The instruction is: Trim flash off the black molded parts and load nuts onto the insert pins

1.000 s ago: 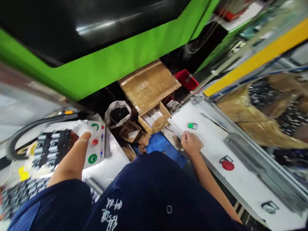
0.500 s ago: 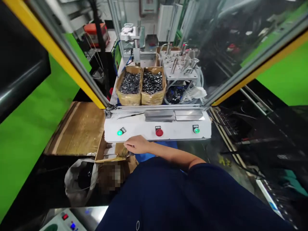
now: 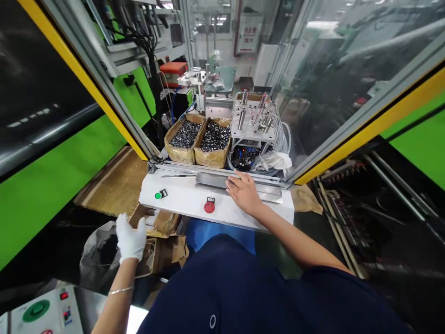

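Observation:
My right hand (image 3: 245,192), bare, reaches over the white control ledge (image 3: 181,197) with its fingers spread. It is over a set of thin metal plates (image 3: 212,181); whether the fingertips touch them I cannot tell. More metal plate (image 3: 273,192) shows to the right of the hand. A red button (image 3: 209,205) and a green button (image 3: 159,195) are to its left. My left hand (image 3: 130,239), in a white glove, is low on the left, fingers and thumb apart, holding nothing visible. It is near an open carton (image 3: 167,222) and a pale sack (image 3: 92,255).
Two cartons (image 3: 212,160) of small dark shiny parts stand behind the ledge, beside a metal fixture (image 3: 253,127) with tubes. Yellow-edged frames (image 3: 86,88) flank the opening. A thin dark rod (image 3: 179,176) lies on the ledge. A control box (image 3: 45,311) is at lower left.
My right hand has moved from the ledge's left front edge to the right, over the metal plates, and its fingers have spread. My gloved left hand has come into view. The camera view has shifted.

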Available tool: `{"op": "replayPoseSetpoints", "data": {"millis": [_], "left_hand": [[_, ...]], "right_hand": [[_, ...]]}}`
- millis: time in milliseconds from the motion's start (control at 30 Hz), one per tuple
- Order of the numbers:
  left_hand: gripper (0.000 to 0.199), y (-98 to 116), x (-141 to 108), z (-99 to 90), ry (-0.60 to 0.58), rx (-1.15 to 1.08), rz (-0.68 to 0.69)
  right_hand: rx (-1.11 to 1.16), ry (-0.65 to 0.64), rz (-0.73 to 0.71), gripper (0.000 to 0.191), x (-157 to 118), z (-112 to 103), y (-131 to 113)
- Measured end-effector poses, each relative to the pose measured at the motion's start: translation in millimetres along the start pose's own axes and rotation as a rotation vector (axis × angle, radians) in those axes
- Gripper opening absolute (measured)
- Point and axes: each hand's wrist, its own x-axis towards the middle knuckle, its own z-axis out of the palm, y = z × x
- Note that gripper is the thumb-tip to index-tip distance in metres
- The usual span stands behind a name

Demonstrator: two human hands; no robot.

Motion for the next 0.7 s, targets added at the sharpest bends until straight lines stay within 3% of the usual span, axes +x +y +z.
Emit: {"op": "replayPoseSetpoints", "data": {"millis": [167,233,300,367,500,600,700], "left_hand": [[0.062,106,8,39.6,0.056,-0.133,0.374],[0.063,139,8,53.2,0.021,-0.184,0.451],[0.063,160,9,67.1,-0.031,-0.214,0.463],[0.062,168,12,79.5,-0.049,-0.247,0.452],[0.051,163,18,94.5,0.009,-0.332,0.465],[0.041,158,17,98.5,0.042,-0.355,0.493],[0.038,158,15,99.1,0.051,-0.374,0.522]], "right_hand": [[0.127,0.075,-0.012,0.031,-3,-3,10],[0.234,0.113,0.019,0.031,0,-10,14],[0.44,0.132,0.087,0.032,3,-20,20],[0.773,0.095,0.221,0.034,7,-33,27],[1.401,0.011,0.567,0.048,17,-62,45],[1.582,-0.002,0.634,0.053,26,-85,53],[1.55,-0.003,0.551,0.051,46,-108,48]]}}
